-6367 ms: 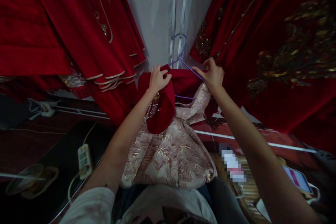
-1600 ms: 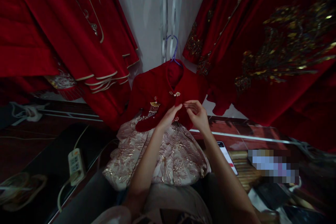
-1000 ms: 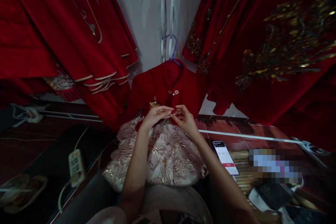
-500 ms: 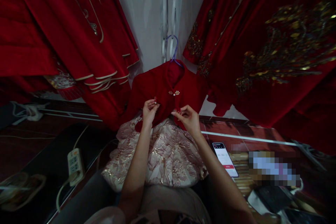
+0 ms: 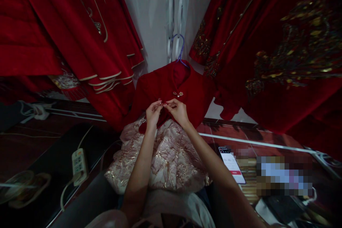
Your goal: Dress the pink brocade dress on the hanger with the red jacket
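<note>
Nearest, a shiny, pale pink skirt [image 5: 175, 164] is spread just below a red jacket [image 5: 199, 89]. To the jacket's lower right a lit phone [image 5: 232, 165] is seen; to its lower left, a power strip [image 5: 79, 165]. At the jacket's front, a small clasp [image 5: 163, 104] is pinched by the left hand [image 5: 153, 115] and the right hand [image 5: 178, 112], their fingertips brought together and nearly meeting. The jacket is hung on a purple hanger [image 5: 182, 48]. Behind it, a white wall [image 5: 152, 17] is flanked by red cloth [image 5: 88, 39].
</note>
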Motion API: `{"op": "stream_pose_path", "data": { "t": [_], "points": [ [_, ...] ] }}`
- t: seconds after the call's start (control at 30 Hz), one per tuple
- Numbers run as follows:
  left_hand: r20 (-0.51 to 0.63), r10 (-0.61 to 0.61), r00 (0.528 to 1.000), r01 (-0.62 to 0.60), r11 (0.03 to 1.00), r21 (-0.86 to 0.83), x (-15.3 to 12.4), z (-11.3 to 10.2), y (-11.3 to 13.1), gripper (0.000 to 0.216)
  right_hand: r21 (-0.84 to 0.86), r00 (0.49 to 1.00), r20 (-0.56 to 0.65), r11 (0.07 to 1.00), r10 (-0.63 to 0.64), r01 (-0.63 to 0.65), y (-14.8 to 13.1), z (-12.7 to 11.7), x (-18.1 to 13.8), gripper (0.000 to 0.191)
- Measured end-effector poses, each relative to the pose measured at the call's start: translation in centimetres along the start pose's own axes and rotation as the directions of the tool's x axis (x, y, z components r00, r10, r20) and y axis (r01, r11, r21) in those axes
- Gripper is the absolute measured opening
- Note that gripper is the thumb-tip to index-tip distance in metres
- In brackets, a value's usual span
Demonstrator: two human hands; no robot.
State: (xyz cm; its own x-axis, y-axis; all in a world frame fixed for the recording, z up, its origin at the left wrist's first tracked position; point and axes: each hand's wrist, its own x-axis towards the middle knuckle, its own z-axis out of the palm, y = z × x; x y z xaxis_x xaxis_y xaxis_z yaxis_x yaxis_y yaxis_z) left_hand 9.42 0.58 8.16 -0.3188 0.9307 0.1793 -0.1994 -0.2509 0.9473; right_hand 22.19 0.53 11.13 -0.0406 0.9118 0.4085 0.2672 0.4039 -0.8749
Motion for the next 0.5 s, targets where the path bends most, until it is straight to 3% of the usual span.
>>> {"op": "stream_pose_path", "data": {
  "t": [0.3,0.5],
  "points": [
    [0.002,0.107,0.994,-0.106,0.992,0.067,0.0,-0.5,0.1,0.028,-0.053,0.996,-0.091,0.998,-0.023,0.018,0.1,1.2,0.1,0.02],
    [0.017,0.241,0.97,-0.237,0.936,0.262,-0.2,-0.8,0.5,0.02,-0.099,0.993,-0.102,0.994,-0.058,0.048,0.2,1.4,0.4,0.02]
  ]
}}
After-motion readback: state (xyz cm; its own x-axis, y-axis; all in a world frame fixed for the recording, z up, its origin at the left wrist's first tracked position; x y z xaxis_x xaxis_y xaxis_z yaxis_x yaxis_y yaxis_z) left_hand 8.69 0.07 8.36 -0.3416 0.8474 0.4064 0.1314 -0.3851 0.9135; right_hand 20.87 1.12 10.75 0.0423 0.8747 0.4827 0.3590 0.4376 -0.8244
